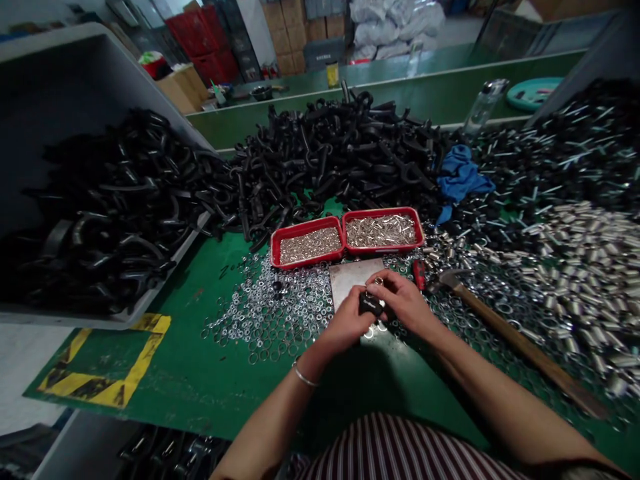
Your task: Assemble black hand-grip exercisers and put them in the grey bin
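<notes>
In the head view, the left hand (345,321) holds a small black metal shackle (371,305) in a narrow grip, the right hand (400,300) pinching it too, just above a flat grey steel plate (349,280) on the green table (235,393), beside loose silver washers (270,313).

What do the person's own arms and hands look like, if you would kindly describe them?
The left hand and right hand are bare, with no gloves, and neither forearm shows a sleeve. A thin silver-coloured bangle circles the left wrist. Below the arms shows a striped top with dark red and white vertical stripes.
</notes>
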`<state>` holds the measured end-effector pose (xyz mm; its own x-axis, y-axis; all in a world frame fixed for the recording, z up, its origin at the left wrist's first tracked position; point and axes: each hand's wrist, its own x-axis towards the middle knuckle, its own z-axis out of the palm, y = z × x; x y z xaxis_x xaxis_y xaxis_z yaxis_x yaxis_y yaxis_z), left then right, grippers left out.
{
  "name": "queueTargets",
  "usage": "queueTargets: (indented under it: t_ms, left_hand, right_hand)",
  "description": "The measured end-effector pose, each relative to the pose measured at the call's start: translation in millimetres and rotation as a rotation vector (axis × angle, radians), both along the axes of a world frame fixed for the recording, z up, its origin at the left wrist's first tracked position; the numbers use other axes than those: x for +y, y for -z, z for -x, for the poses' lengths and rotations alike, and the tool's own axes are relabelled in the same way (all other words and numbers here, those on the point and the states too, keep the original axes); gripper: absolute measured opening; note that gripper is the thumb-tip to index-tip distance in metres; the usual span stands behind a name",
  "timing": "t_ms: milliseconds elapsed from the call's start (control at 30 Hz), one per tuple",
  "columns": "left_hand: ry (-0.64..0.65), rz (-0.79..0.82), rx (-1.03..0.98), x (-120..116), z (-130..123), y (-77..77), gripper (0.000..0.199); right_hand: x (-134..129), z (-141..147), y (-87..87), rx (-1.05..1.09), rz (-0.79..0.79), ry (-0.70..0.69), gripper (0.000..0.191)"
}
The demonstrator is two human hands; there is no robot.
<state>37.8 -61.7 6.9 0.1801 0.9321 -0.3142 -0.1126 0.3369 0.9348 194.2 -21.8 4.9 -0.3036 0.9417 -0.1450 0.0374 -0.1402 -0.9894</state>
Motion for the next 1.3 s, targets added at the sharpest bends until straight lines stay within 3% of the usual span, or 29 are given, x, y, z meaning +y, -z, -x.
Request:
queueTargets:
  t_ms: [67, 133, 200, 267, 367, 433, 500, 567, 667, 733, 833, 933, 1100, 1300]
  left_hand:
    - [0.196, 0.032, -0.097, -4, 2, -6.1, 0.043]
    - [0.256, 0.078, -0.186, -7, 4, -7.4, 0.037]
    - [0.163, 0.108, -0.219, -7, 8, -4.4, 0.032]
    - [-0.053, 0.078, -0.225, -6, 17, -1.9, 0.029]
    - [-0.389, -0.039, -0.257, -1, 36, -5.9, 0.026]
    - [-0.431, -0.055, -0.28, 7, 45, -10.1, 0.023]
    - [-0.361, -0.044, -0.274, 13, 45, -12.7, 0.023]
    - [-0.317, -0.06, -0.244, 16, 37, -13.8, 0.025]
    - [-0.373, -0.129, -0.125, 14, 21, -12.4, 0.028]
    - [-0.383, -0.188, 0.006, 14, 13, -10.0, 0.029]
    - [-0.344, -0.337, 0.211, 15, 7, -8.2, 0.027]
    - [-0.329, -0.485, 0.347, 15, 4, -7.9, 0.022]
    - [-0.294, -0.521, 0.443, 11, 5, -3.0, 0.021]
    - [-0.261, -0.533, 0.498, 7, 7, 0.4, 0.02]
  right_hand:
    - [9, -6, 0.4, 0.051, 0.087, -0.133, 0.028]
    - [16, -11, -0.3, 0.055, 0.119, -0.243, 0.028]
    - [14, -18, -2.3, -0.049, 0.008, -0.25, 0.026]
    - [3, -26, -5.0, -0.264, -0.244, -0.245, 0.021]
    - [-28, -35, -5.8, -0.696, -0.625, -0.425, 0.014]
    - [-45, -36, -0.9, -0.931, -0.752, -0.545, 0.013]
    - [-52, -35, 5.2, -1.038, -0.801, -0.598, 0.012]
    - [-51, -36, 7.5, -1.002, -0.768, -0.604, 0.013]
    - [-40, -39, 2.7, -0.701, -0.596, -0.466, 0.015]
    - [-28, -36, -1.4, -0.422, -0.399, -0.261, 0.013]
    - [-13, -20, -5.1, 0.032, 0.021, -0.003, 0.016]
    - [-7, 2, -4.0, 0.389, 0.322, 0.021, 0.027]
    - [-5, 14, 7.3, 0.512, 0.399, -0.091, 0.025]
    - [-1, -1, 5.2, 0.346, 0.204, -0.239, 0.028]
